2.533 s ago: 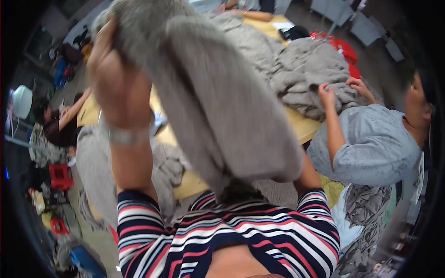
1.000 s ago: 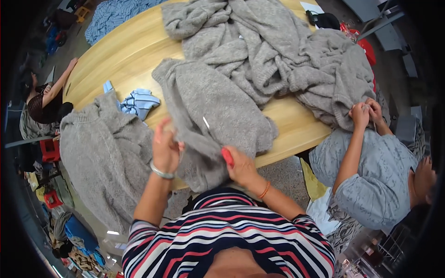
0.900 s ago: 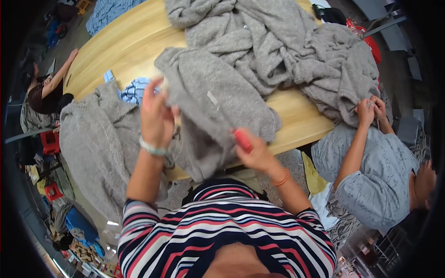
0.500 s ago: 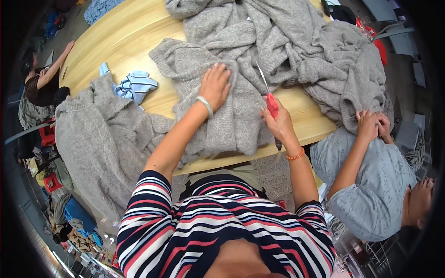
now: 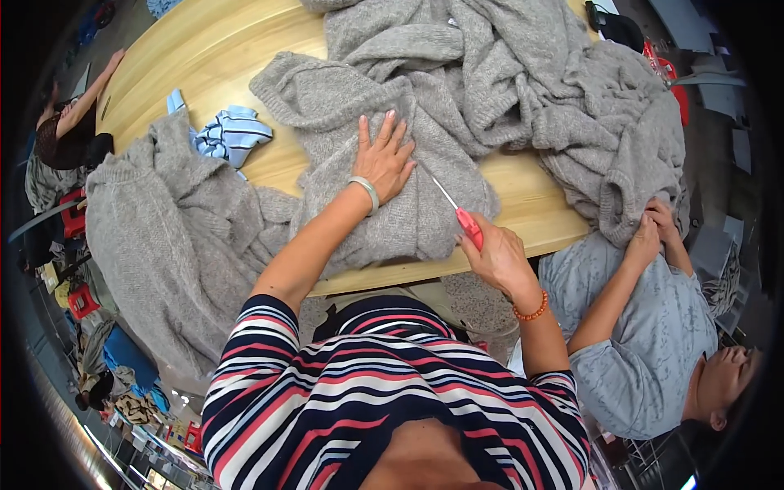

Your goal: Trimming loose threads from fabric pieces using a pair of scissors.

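Note:
A grey knitted sweater (image 5: 327, 147) lies in front of me on the table, its lower part near the front edge. My left hand (image 5: 381, 166) rests flat on it, palm down, fingers spread. In my right hand (image 5: 502, 260) is a tool with a red handle (image 5: 469, 225) and a long, thin, pointed metal blade; I cannot tell its exact kind. The blade slants up and left over the sweater, its tip close to my left fingers. Whether the tip touches the wool cannot be told.
More grey knitwear is heaped at the far side (image 5: 498, 49) and right (image 5: 608, 122). Another grey sweater (image 5: 171, 237) hangs over the wooden table's (image 5: 204, 57) left edge, beside blue striped cloth (image 5: 233, 135). A co-worker (image 5: 637, 327) handles knitwear at right; another person (image 5: 69, 135) sits far left.
My right hand has drawn nearer to me, and the tool's blade has swung left over the sweater toward my left hand. My left hand's fingers have spread wider.

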`<state>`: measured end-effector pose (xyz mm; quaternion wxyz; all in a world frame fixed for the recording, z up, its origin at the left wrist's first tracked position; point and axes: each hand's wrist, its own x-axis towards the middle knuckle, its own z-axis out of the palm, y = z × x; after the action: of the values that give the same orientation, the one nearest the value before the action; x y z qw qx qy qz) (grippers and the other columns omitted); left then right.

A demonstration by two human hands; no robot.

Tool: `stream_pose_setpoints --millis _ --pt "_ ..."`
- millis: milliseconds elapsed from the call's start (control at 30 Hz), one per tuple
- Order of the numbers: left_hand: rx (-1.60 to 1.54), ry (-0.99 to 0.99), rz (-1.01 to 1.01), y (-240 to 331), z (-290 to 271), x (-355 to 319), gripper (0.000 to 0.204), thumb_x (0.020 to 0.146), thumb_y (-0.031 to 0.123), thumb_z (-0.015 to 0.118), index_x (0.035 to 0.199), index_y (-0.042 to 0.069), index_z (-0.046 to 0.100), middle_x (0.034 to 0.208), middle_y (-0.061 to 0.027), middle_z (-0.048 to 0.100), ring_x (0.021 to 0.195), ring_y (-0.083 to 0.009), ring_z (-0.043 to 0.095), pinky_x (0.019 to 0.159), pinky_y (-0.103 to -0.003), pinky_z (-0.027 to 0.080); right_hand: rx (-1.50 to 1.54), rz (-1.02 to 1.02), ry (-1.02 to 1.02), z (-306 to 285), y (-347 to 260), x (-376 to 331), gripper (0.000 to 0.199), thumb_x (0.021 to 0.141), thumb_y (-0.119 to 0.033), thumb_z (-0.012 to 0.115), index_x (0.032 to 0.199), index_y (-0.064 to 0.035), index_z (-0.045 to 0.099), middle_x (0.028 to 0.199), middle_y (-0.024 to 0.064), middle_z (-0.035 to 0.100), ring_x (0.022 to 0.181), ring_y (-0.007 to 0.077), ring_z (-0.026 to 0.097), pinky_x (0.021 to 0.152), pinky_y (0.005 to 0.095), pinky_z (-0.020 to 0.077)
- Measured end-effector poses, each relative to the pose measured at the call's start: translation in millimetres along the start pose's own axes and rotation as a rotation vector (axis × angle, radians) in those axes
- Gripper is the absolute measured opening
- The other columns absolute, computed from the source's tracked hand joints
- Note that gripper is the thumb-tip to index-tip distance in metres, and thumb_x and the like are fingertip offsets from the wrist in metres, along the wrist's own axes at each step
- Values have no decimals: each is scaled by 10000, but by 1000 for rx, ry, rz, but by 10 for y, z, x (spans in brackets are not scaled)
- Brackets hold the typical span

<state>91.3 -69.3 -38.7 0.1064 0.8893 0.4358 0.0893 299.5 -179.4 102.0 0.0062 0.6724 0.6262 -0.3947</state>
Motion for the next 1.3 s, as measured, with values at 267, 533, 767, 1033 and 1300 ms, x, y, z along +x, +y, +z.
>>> stream_pose_setpoints --millis 267,533,767,1033,1300 --pt "-569 -1 -205 428 -447 -791 656 800 90 648 1403 72 392 1217 -216 538 1122 -376 529 982 -431 414 17 -35 98 47 97 4 368 884 -243 589 1217 -104 515 834 255 635 795 452 610 726 508 475" --pt "-1244 -207 -304 934 -579 -833 712 778 15 668 1419 41 358 1276 -238 522 1018 -416 578 908 -405 488 39 28 225 131 96 -172 346 886 -213 597 1205 -90 546 840 249 638 815 451 610 717 479 481" --pt "-387 28 175 608 77 -451 572 829 241 685 1347 101 486 1425 -146 428 1301 -368 405 1090 -476 312 23 90 213 165 121 -368 352 886 -218 597 1201 -69 544 839 250 638 810 451 614 703 481 481" --pt "-129 -125 125 399 462 -263 483 906 429 532 1324 186 535 1496 -104 333 1416 -332 217 1150 -533 107 -134 107 -65 231 200 -669 345 869 -246 603 1148 -47 563 784 262 631 790 438 620 706 507 476" --pt "-156 -119 145 450 382 -224 406 905 391 546 1289 261 565 1502 -141 308 1406 -390 208 1142 -558 98 -96 53 94 118 222 -262 315 863 -242 601 1109 -48 582 785 255 628 773 436 613 703 499 476"
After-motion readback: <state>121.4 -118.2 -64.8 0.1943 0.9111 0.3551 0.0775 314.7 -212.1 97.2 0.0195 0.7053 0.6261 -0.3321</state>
